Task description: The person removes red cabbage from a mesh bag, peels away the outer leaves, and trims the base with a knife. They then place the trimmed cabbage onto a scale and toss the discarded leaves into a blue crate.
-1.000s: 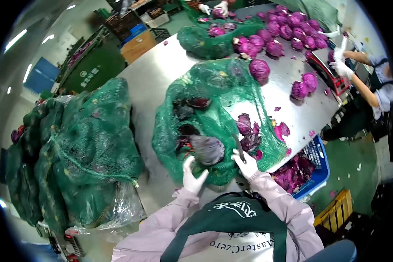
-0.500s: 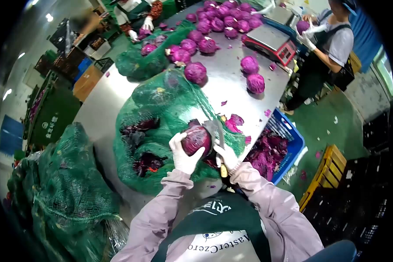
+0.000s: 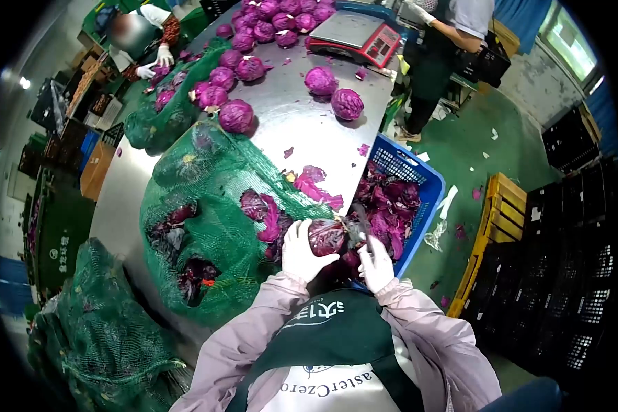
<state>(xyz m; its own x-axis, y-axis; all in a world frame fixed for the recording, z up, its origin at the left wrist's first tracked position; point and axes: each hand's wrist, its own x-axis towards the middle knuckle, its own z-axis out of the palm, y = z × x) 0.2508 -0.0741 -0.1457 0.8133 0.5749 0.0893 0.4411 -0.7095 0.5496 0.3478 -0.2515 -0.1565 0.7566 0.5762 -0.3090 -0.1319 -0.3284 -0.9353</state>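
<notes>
Our left hand (image 3: pixel 302 251) curls its fingers round a dark, glossy purple cabbage (image 3: pixel 327 237) while our right hand (image 3: pixel 377 264) clenches its fingers on the knife (image 3: pixel 361 221).

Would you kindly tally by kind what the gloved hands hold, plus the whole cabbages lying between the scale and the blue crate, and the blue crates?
Held cabbage: 1
Knife: 1
Loose cabbages: 2
Blue crate: 1
Total: 5
</notes>
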